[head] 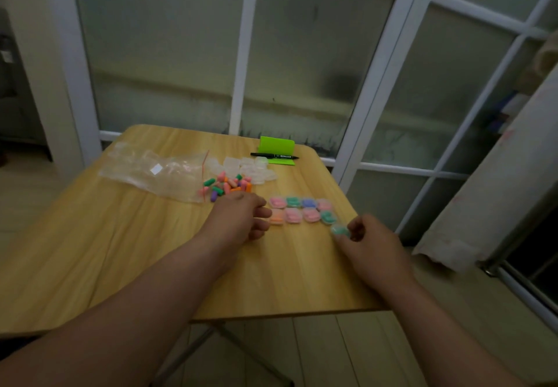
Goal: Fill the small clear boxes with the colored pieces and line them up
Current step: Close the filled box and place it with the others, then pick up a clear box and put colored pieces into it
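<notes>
— So, where do we have the green-filled box (341, 230)?
— Pinched in our right grip (373, 243), near the worktop's (120, 250) right edge, just beside two rows of filled boxes (303, 211).
— And our left grip (241, 217)?
— Relaxed, holding nothing, at the rows' left end, with the loose pieces (226, 186) just behind it.
</notes>
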Motion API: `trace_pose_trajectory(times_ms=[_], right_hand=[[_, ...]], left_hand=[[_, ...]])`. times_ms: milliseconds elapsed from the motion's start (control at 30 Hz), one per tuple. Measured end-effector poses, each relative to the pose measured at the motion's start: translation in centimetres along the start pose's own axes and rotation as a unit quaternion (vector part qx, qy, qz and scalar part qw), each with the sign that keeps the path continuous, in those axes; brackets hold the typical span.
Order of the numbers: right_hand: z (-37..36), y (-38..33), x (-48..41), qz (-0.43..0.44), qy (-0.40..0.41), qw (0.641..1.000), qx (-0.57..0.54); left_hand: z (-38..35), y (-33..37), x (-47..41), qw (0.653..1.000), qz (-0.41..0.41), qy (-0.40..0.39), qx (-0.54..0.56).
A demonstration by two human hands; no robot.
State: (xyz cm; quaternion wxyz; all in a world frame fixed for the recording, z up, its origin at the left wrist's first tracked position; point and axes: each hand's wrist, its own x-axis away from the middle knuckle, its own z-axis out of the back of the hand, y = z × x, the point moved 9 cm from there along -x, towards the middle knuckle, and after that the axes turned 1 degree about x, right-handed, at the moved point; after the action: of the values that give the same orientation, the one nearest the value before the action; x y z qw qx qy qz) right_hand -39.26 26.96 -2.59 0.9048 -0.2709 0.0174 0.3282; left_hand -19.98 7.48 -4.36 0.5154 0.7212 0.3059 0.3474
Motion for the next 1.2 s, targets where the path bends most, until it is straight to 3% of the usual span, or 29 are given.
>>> trace_pose_trajectory(times_ms=[300,600,767,1200], right_hand=[[-0.4,-0.9,-0.5,0.014,0.027,0.999,0.043],[0.6,-4.2,-0.6,0.074,0.048,0.996,-0.019],[-1.6,-8.9,-3.4,0.133,0.006,0.991,-0.025],[-12.1,-15.9,-15.9,0.185,-0.142,0.954,0.186]], left_hand=[[0.1,-0.2,-0.2,1.0,0.008,-0.011,-0.004],[2.0,1.6,-1.0,0.999,-0.044,-0.009,-0.002],[3.6,1.3,-1.1,0.999,-0.029,0.013,0.021],[6.6,2.7,-2.8,0.998,-0.026,0.043,0.039]])
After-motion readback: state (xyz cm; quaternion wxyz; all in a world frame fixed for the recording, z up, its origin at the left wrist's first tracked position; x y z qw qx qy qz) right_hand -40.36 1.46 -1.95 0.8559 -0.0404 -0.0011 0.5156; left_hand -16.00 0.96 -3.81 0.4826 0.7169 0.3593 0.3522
